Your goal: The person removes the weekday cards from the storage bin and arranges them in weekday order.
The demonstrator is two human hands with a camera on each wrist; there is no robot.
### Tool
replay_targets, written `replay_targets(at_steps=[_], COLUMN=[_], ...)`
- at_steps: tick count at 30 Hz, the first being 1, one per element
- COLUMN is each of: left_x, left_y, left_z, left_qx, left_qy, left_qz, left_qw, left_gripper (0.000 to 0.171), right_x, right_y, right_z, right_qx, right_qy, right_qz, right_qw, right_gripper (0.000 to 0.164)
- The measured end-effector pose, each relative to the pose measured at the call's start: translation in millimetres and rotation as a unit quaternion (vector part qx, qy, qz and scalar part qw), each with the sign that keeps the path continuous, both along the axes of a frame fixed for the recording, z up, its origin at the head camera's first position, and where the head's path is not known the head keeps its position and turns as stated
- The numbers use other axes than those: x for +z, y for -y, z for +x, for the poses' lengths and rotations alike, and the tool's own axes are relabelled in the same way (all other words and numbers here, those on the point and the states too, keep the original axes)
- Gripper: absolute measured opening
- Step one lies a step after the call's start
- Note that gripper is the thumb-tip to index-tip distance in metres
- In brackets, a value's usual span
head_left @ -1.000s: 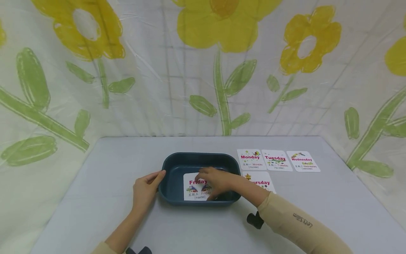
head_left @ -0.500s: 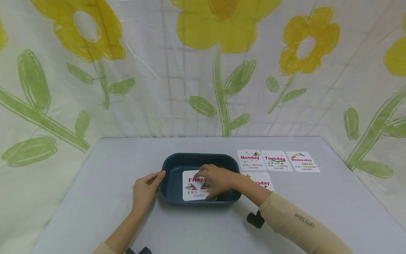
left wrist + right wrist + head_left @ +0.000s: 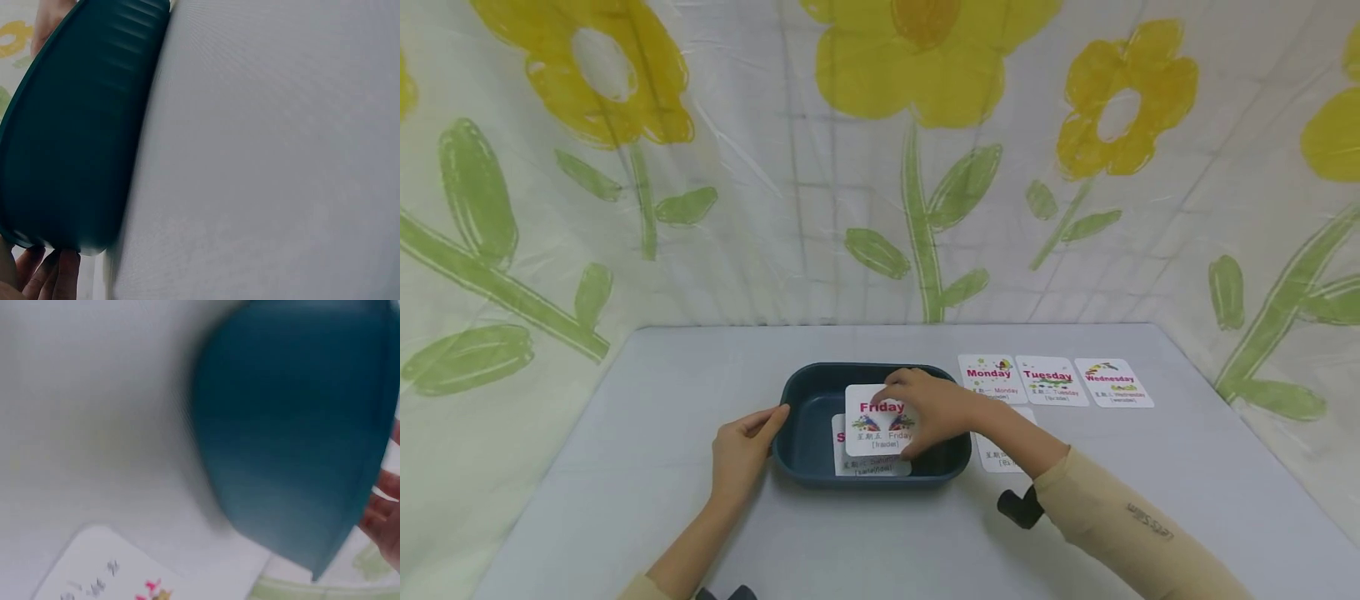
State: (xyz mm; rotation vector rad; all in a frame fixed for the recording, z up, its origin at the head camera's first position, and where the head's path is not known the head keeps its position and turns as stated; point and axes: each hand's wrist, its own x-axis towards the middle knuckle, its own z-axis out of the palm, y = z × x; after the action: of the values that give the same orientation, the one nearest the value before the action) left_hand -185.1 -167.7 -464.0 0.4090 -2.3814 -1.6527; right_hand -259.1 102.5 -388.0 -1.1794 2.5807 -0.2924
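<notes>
A dark teal plastic basin (image 3: 808,429) sits on the table. At its left end my left hand (image 3: 739,454) holds the rim, thumb on top; its fingers (image 3: 65,275) press the outer wall in the left wrist view. Over the basin, my right hand (image 3: 938,410) pinches the right side of a white Friday card (image 3: 867,423) between thumb and fingers. Beneath that card, on the basin floor, lies a Saturday card (image 3: 872,467), its upper part mostly covered. In the right wrist view the basin's wall (image 3: 294,425) hides much of the right hand (image 3: 384,522).
Right of the basin, a Monday card (image 3: 988,377), a Tuesday card (image 3: 1051,380) and a Wednesday card (image 3: 1114,383) lie in a row. Below Monday is another card (image 3: 996,457), partly behind the right forearm. A flower-printed curtain (image 3: 737,275) hangs behind the table (image 3: 700,358).
My right hand has lifted the Friday card from the basin floor, up and slightly right, uncovering part of the Saturday card. My left hand stays on the rim.
</notes>
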Motion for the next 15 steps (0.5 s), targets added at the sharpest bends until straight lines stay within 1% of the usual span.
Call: replay_targets(at_steps=[5, 9, 15], left_x=[-0.1, 1.0, 2.7], left_y=[0, -1, 0], left_z=[0.8, 1.6, 1.5], left_qx=[-0.001, -0.001, 0.002], left_qy=[0.004, 0.002, -0.001], left_qz=[0.001, 0.000, -0.008], left_qw=[1.0000, 1.0000, 1.0000], left_gripper=[0.045, 0.046, 0.046], right_x=[14.0, 24.2, 30.0], right_y=[-13, -25, -46], right_z=[1.6, 4.5, 9.2], right_qx=[-0.010, -0.021, -0.036], right_qy=[0.012, 0.012, 0.006], right_qz=[-0.014, -0.016, -0.017], right_qw=[1.000, 1.000, 0.999], right_gripper=[0.073, 0.073, 0.073])
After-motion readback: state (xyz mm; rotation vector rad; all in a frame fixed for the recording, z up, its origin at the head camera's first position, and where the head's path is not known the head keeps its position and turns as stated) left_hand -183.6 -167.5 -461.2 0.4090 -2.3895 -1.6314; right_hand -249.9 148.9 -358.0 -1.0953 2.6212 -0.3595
